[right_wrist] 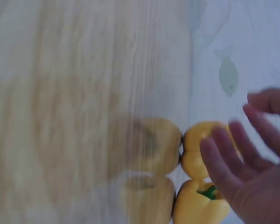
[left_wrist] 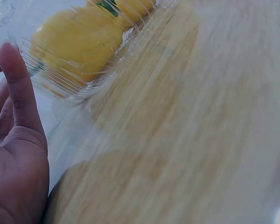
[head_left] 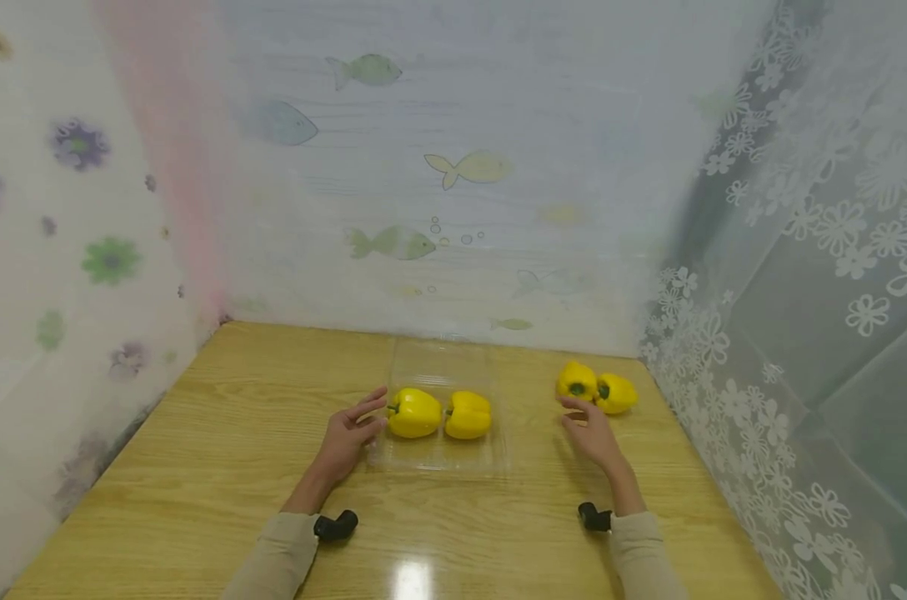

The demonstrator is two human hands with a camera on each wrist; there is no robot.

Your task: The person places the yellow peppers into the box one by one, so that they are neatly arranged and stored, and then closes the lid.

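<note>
Two yellow bell peppers, a left one and a right one, lie side by side in a clear plastic clamshell box whose lid stands back, open. My left hand is at the box's left side, fingers extended and fingertips right at its wall; the left wrist view shows a finger up against the ridged plastic. Over on the right, my right hand is held just in front of two more bell peppers, its fingers loosely bent and holding nothing.
The wooden table meets a back wall printed with fish. A flower-patterned sheet borders the right side, and another flowered covering the left. Black wrist devices sit at both cuffs.
</note>
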